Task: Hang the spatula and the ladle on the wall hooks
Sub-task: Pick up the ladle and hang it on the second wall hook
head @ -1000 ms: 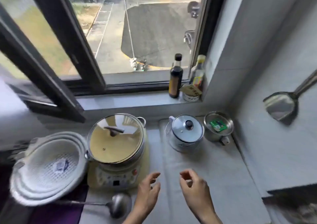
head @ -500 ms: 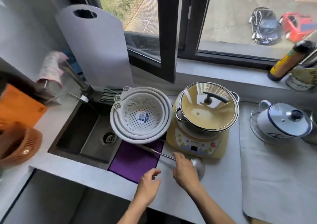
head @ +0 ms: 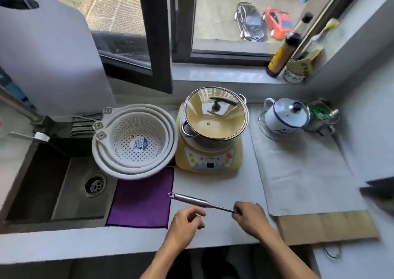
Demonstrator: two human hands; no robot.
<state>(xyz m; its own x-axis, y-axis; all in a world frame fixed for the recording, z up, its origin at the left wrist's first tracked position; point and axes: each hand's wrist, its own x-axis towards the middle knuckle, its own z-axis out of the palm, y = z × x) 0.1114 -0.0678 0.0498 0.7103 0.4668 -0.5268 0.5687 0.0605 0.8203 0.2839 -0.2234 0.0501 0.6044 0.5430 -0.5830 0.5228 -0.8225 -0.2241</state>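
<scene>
Over the counter, my right hand point(head: 248, 214) is gripping the ladle point(head: 198, 202) — left hand point(head: 187, 221) loosely curled, empty; hooks out of view, hanging not done.

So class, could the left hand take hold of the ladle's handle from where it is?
Probably yes. The left hand hovers open just under the ladle handle, which the right hand holds above the counter, with nothing between them.
</scene>
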